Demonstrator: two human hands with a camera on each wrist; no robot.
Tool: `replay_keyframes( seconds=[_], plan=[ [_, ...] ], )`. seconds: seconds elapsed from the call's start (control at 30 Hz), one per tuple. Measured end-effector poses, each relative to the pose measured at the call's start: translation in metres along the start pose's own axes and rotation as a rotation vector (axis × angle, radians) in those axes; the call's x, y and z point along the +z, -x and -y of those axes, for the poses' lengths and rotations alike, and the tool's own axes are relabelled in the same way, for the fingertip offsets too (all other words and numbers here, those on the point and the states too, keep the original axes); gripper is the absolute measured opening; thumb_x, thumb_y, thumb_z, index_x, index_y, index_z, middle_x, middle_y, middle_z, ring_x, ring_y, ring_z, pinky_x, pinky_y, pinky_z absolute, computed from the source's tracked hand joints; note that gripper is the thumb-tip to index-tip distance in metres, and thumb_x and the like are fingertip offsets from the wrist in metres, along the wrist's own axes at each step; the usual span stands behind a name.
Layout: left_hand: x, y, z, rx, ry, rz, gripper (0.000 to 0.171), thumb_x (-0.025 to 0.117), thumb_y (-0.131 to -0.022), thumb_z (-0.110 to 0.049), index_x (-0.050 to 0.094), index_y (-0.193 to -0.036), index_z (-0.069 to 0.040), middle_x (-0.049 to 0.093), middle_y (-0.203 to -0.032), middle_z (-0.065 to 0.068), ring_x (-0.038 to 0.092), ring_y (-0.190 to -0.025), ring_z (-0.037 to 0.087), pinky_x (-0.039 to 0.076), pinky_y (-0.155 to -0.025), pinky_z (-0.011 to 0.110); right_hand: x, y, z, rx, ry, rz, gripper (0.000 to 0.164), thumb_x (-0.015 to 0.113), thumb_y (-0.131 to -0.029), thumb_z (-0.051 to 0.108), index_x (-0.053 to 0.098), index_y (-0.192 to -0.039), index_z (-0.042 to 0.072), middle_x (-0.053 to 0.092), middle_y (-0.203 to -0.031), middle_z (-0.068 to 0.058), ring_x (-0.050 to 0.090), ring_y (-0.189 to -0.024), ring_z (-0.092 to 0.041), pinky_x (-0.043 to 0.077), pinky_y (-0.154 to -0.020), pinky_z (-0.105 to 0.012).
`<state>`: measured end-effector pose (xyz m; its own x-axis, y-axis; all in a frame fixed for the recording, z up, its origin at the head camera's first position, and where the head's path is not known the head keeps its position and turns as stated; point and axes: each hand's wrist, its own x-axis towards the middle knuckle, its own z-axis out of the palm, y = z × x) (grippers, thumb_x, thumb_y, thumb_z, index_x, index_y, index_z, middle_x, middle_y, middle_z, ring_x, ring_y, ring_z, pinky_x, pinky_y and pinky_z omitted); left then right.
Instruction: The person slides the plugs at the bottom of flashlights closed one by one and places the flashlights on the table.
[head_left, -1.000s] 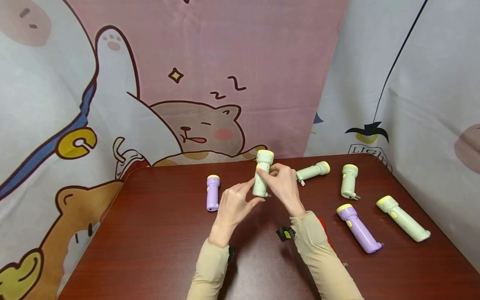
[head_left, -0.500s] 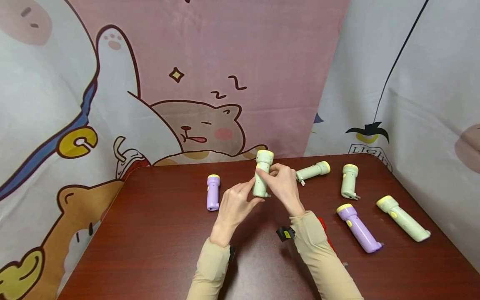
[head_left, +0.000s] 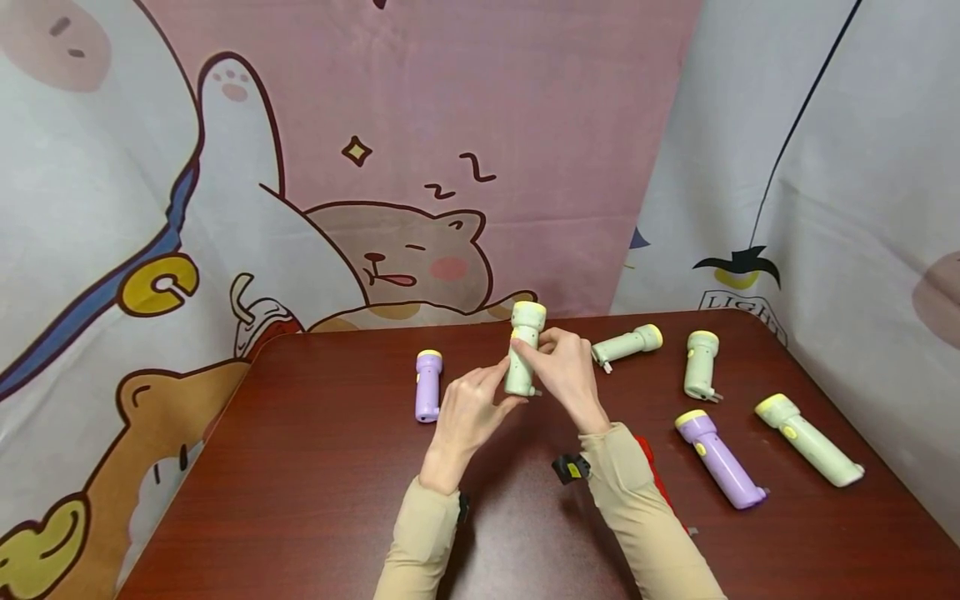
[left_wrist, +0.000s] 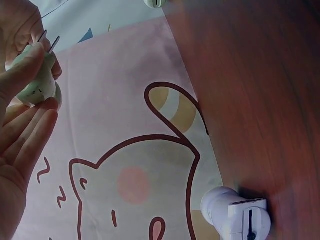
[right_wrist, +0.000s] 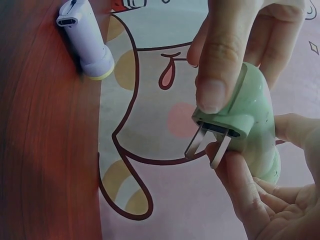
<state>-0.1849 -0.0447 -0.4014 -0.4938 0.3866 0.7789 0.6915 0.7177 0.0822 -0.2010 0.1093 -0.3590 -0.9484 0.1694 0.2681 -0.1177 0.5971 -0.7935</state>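
Note:
Both hands hold a pale green flashlight (head_left: 520, 377) with a yellow rim, raised above the table with its lamp end up. My left hand (head_left: 467, 410) grips it low down, its thumb at the base in the right wrist view. Higher on the body, my right hand (head_left: 567, 372) has its thumb over the front, the other fingers partly hidden behind. Two flat metal plug prongs (right_wrist: 221, 150) stick out from the base in the right wrist view, and a right-hand fingertip is right at them.
A purple flashlight (head_left: 427, 387) stands left of the hands. To the right are green flashlights (head_left: 626, 344), (head_left: 701, 367), (head_left: 810, 442) and another purple flashlight (head_left: 720, 461). A red object (head_left: 654, 471) is partly hidden by the right sleeve. A cartoon curtain (head_left: 570, 150) hangs behind the table (head_left: 315, 500).

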Motion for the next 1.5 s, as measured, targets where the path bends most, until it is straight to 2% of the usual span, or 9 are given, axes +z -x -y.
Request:
replay_keyframes(
  seconds=[0.67, 1.5],
  plan=[
    [0.0016, 0.0018, 0.0016, 0.045, -0.005, -0.032, 0.054, 0.083, -0.063, -0.028, 0.065, -0.107, -0.001, 0.070, -0.082, 0.004, 0.066, -0.070, 0.013, 0.051, -0.062, 0.022, 0.0033, 0.0011, 0.0025, -0.018, 0.025, -0.030, 0.038, 0.070, -0.073, 0.044, 0.067, -0.078, 0.006, 0.066, -0.065, -0.006, 0.055, -0.054, -0.015, 0.041, -0.049, -0.025],
    [0.0012, 0.0035, 0.0018, 0.069, -0.015, 0.002, 0.049, 0.081, -0.065, -0.024, 0.064, -0.105, -0.001, 0.070, -0.078, 0.002, 0.064, -0.064, 0.013, 0.049, -0.058, 0.022, 0.0057, 0.0030, 0.0021, -0.016, 0.056, -0.056, 0.041, 0.071, -0.073, 0.044, 0.067, -0.078, 0.004, 0.066, -0.067, -0.009, 0.057, -0.059, -0.019, 0.041, -0.051, -0.025]
  ],
)
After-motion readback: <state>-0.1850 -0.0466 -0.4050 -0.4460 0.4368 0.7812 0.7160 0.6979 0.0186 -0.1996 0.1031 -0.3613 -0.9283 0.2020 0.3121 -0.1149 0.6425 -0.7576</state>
